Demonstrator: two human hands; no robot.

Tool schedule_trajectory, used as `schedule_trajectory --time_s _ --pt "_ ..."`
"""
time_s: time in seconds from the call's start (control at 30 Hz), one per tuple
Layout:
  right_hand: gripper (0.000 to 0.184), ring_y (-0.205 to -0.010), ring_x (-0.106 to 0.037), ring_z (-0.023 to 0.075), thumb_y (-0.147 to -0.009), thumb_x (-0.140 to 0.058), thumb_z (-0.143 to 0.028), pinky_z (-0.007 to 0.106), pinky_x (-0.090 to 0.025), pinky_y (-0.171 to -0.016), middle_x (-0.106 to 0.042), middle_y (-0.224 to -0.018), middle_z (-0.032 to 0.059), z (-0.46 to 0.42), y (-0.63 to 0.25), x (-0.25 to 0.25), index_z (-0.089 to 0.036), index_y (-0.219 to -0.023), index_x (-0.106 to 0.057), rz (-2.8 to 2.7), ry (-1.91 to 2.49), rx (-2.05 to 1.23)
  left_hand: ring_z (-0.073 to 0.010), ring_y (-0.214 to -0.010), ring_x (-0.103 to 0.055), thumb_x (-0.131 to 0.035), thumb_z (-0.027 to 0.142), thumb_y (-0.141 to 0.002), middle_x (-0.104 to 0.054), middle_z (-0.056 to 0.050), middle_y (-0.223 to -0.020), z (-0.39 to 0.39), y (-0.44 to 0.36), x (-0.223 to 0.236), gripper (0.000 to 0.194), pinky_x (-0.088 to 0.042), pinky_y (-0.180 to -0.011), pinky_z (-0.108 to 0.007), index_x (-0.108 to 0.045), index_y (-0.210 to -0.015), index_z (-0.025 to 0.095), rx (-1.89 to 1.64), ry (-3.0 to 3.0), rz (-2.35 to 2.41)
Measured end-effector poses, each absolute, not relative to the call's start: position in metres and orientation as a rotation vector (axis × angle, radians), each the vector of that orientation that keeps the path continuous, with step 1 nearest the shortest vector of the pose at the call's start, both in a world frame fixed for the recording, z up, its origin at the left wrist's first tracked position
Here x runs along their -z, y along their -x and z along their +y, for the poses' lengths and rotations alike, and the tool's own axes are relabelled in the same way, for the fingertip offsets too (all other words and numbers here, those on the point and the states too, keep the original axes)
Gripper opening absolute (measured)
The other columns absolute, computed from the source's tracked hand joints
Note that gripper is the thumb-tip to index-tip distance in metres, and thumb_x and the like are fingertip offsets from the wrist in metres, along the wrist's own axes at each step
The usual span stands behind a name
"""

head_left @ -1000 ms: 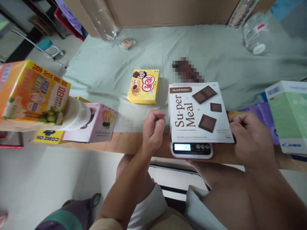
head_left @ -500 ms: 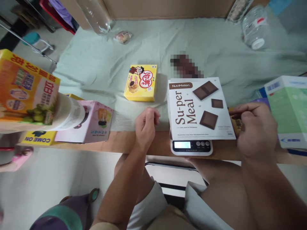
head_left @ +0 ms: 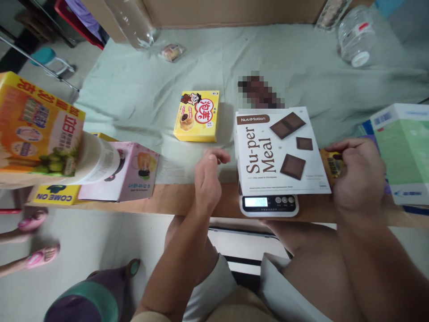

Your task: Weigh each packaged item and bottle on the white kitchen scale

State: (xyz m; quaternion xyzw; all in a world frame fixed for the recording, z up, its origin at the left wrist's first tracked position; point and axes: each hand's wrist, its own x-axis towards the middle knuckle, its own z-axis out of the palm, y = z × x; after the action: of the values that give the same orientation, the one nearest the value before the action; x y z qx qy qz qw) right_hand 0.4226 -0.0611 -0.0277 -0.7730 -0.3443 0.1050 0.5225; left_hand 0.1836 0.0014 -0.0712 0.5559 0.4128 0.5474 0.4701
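Observation:
A white box printed "Su-per Meal" with chocolate squares (head_left: 284, 156) lies flat on a small kitchen scale (head_left: 270, 205), whose lit display seems to read 240. Just left of the box, apart from it, is my left hand (head_left: 208, 181), fingers loosely bent and apart with nothing in them. My right hand (head_left: 360, 172) is off the box's right edge, its fingers curved over beside a yellow-orange packet (head_left: 334, 164). Whether they touch that packet is hard to see, since the hand covers part of it. Beyond my left hand sits a yellow cream-puff box (head_left: 196, 116).
Left edge: an orange carton (head_left: 40, 129), a white tub (head_left: 100, 158) and a pink box (head_left: 134, 172). Right: a green-and-white box (head_left: 402, 152). Towards the back are a clear bottle (head_left: 134, 27), a small wrapped snack (head_left: 172, 52) and a clear jar (head_left: 357, 38).
My right hand has shifted slightly right, baring more of the yellow-orange packet. My left hand's fingers have loosened and turned. The scale's reading has changed. A person's pink-sandalled feet show more at left.

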Motion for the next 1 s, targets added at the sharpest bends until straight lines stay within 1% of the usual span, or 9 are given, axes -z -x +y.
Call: schedule_trajectory --time_s 0.07,0.17,0.27,0.37,0.53,0.6,0.73,0.83,1.0 --pt "0.016 -0.082 -0.063 0.0208 -0.073 -0.05 -0.034 0.039 -0.047 -0.078 -0.068 -0.081 0.006 -0.061 -0.423 0.029 -0.025 -0.075 -0.064 -0.835 1.877 -0.282 -0.0212 -0.102 -0.067 -0.055 0.061 -0.103 -0.074 -0.008 -0.103 -0.001 -0.185 0.074 0.043 -0.053 -0.095 -0.037 -0.074 -0.1 0.022 -1.312 -1.389 0.972" --pt "0.028 -0.09 -0.067 0.0223 -0.08 -0.048 -0.04 0.04 -0.049 -0.082 -0.074 -0.092 0.0066 -0.063 -0.424 0.033 -0.023 -0.086 -0.07 -0.87 1.859 -0.4 -0.0287 -0.128 -0.064 -0.061 0.075 -0.094 -0.07 -0.011 -0.132 -0.005 -0.186 0.078 0.058 -0.051 -0.111 -0.047 -0.07 -0.121 0.025 -1.196 -1.395 0.949" --pt "0.038 -0.1 -0.069 0.0246 -0.089 -0.044 -0.044 0.044 -0.05 -0.092 -0.078 -0.101 0.0086 -0.065 -0.427 0.039 -0.022 -0.094 -0.074 -1.09 1.841 -0.42 -0.0344 -0.146 -0.055 -0.058 0.082 -0.092 -0.061 -0.013 -0.152 -0.008 -0.188 0.078 0.071 -0.045 -0.123 -0.056 -0.061 -0.137 0.027 -1.058 -1.33 0.897" --pt "0.042 -0.106 -0.069 0.0271 -0.094 -0.04 -0.046 0.05 -0.049 -0.102 -0.079 -0.107 0.0102 -0.068 -0.43 0.043 -0.023 -0.097 -0.076 -1.297 1.853 -0.366 -0.0347 -0.151 -0.052 -0.059 0.079 -0.093 -0.054 -0.012 -0.161 -0.009 -0.19 0.075 0.074 -0.044 -0.126 -0.055 -0.051 -0.147 0.029 -0.998 -1.304 0.806" --pt "0.047 -0.119 -0.068 0.0328 -0.097 -0.043 -0.056 0.067 -0.042 -0.117 -0.077 -0.122 0.0117 -0.073 -0.427 0.05 -0.025 -0.115 -0.074 -1.327 1.814 -0.337 -0.0331 -0.135 -0.063 -0.07 0.071 -0.089 -0.065 -0.009 -0.148 -0.01 -0.193 0.075 0.078 -0.052 -0.118 -0.055 -0.043 -0.151 0.032 -0.988 -1.25 0.851" --pt "0.05 -0.125 -0.066 0.0334 -0.099 -0.043 -0.059 0.069 -0.04 -0.121 -0.075 -0.13 0.0118 -0.075 -0.423 0.051 -0.027 -0.123 -0.072 -1.35 1.763 -0.323 -0.0321 -0.13 -0.066 -0.072 0.07 -0.088 -0.068 -0.008 -0.142 -0.011 -0.193 0.075 0.078 -0.053 -0.115 -0.054 -0.044 -0.15 0.032 -1.027 -1.218 0.872" --pt "0.057 -0.129 -0.066 0.034 -0.101 -0.044 -0.066 0.066 -0.044 -0.119 -0.072 -0.138 0.0122 -0.079 -0.414 0.048 -0.028 -0.136 -0.067 -1.396 1.591 -0.383 -0.0299 -0.124 -0.07 -0.079 0.061 -0.085 -0.068 -0.006 -0.14 -0.012 -0.187 0.067 0.074 -0.062 -0.101 -0.045 -0.047 -0.147 0.034 -1.141 -1.203 0.828" --pt "0.058 -0.136 -0.064 0.0338 -0.103 -0.042 -0.065 0.063 -0.046 -0.119 -0.07 -0.145 0.0107 -0.082 -0.409 0.043 -0.028 -0.141 -0.065 -1.396 1.452 -0.502 -0.0324 -0.126 -0.072 -0.084 0.052 -0.082 -0.07 -0.005 -0.139 -0.01 -0.176 0.053 0.071 -0.065 -0.09 -0.043 -0.051 -0.142 0.036 -1.209 -1.153 0.818" --pt "0.051 -0.128 -0.067 0.0291 -0.104 -0.043 -0.06 0.053 -0.053 -0.109 -0.073 -0.135 0.0091 -0.085 -0.408 0.041 -0.026 -0.131 -0.069 -1.297 1.427 -0.491 -0.0356 -0.136 -0.066 -0.084 0.04 -0.073 -0.078 0.0 -0.125 -0.005 -0.16 0.028 0.053 -0.064 -0.103 -0.052 -0.068 -0.123 0.032 -1.358 -0.97 0.933"
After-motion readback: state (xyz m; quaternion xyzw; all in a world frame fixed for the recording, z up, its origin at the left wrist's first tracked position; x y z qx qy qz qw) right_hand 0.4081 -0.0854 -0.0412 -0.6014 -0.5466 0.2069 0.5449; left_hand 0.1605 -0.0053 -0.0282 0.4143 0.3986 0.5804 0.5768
